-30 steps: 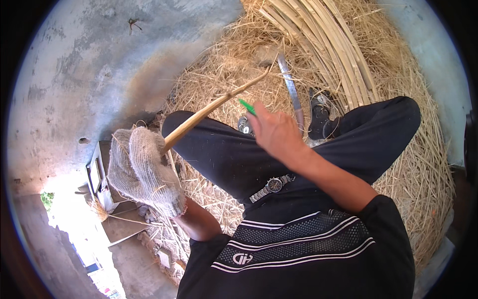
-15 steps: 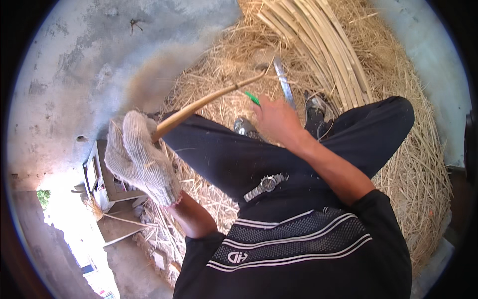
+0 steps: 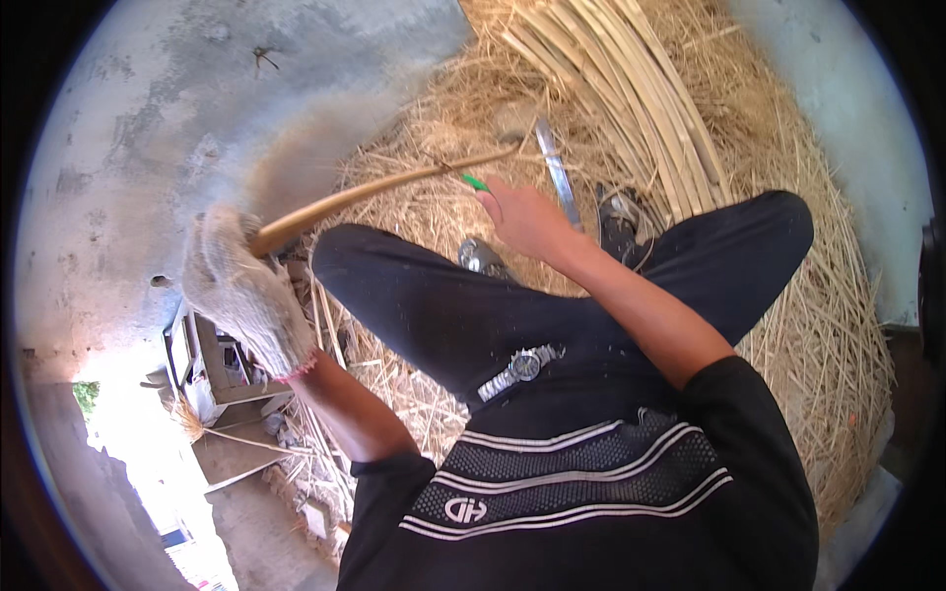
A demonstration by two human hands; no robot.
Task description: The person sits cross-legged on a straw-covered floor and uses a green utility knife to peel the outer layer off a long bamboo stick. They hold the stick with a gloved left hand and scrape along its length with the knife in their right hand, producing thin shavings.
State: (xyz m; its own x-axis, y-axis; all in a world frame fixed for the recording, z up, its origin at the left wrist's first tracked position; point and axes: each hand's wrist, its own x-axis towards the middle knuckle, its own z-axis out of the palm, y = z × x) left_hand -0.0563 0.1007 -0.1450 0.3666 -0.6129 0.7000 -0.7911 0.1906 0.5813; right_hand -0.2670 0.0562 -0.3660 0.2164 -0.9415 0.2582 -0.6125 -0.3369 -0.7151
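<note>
My left hand [image 3: 225,264], in a greyish knitted glove, is wrapped round the thick end of a pale bamboo strip [image 3: 340,202]. The strip slants up to the right above my left knee and tapers toward its far tip. My bare right hand [image 3: 520,215] is closed on a small green-handled knife [image 3: 475,183]. Most of the handle is inside my fist. What seems to be its thin dark blade meets the strip toward the tapered end. A long metal blade [image 3: 559,172] lies on the straw just beyond my right hand.
Several long bamboo strips [image 3: 645,94] lie bundled at the far right on straw and shavings [image 3: 808,364]. A wristwatch [image 3: 524,367] rests on my lap. A concrete wall [image 3: 158,128] stands at left, with a small box-like stand [image 3: 212,360] near my left arm.
My left hand has drawn the bamboo strip to the left and slightly up. My right hand, with the green-handled knife, has shifted a little left and the strip now lies flatter.
</note>
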